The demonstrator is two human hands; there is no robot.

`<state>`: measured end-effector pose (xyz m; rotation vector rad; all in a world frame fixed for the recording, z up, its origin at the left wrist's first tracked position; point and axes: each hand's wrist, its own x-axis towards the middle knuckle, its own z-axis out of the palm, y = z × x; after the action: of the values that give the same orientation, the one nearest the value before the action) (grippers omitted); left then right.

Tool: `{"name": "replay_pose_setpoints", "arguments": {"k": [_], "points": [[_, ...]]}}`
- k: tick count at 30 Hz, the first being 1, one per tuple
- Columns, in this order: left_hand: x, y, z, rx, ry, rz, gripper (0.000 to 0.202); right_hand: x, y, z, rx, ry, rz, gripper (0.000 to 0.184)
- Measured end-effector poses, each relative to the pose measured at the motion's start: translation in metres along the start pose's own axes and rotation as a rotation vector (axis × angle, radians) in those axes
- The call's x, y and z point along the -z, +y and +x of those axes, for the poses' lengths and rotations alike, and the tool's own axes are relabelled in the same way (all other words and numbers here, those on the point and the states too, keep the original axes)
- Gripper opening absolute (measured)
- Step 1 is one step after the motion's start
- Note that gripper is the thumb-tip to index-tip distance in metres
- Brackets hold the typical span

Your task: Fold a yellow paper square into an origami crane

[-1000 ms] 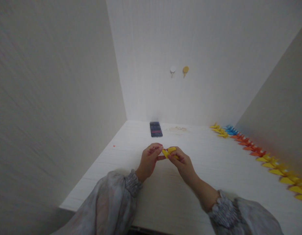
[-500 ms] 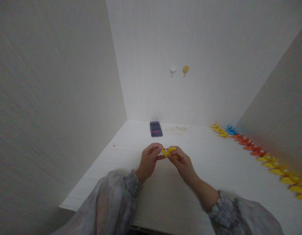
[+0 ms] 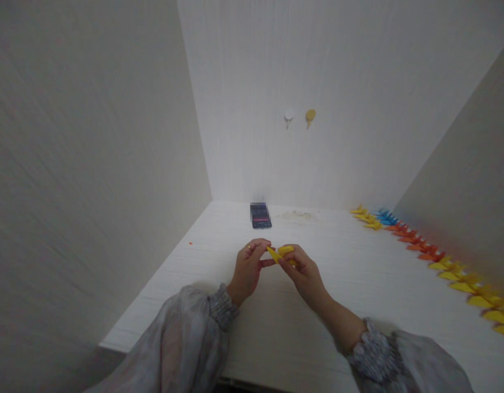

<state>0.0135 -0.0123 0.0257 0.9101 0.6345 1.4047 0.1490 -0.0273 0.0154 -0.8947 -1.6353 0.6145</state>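
A small folded yellow paper crane [image 3: 273,254] is held between both hands above the middle of the white table. My right hand [image 3: 304,271] pinches its body, thumb on the near side and curled fingers behind. At the pointed left end, the thumb and fingertips of my left hand [image 3: 247,268] close on the tip. A ring shows on one left finger. Part of the paper is hidden behind the right fingers.
Along the right side of the table [image 3: 186,305] runs a line of paper cranes: yellow [image 3: 460,286], red-orange [image 3: 419,245] and blue [image 3: 385,217]. A dark phone [image 3: 261,222] lies near the back wall. An orange scrap [image 3: 190,243] is at left. Two hooks [image 3: 310,115] are on the wall.
The left thumb has shifted slightly at the paper's pointed end, and more of the yellow tip shows. Both arms and the things on the table keep their places.
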Motion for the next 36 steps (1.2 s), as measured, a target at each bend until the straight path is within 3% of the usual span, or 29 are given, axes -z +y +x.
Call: {"name": "replay_pose_setpoints", "arguments": {"k": [13,36], "points": [[0.0025,-0.0034,-0.0005,0.04,-0.052,0.074,0.027,-0.0009,0.0019,0.0017,0.024,0.025,-0.002,0.011],[0.004,-0.0047,0.0008,0.001,-0.008,0.041,0.018,-0.0035,-0.0047,0.0011,-0.045,0.009,0.076,0.013]]}}
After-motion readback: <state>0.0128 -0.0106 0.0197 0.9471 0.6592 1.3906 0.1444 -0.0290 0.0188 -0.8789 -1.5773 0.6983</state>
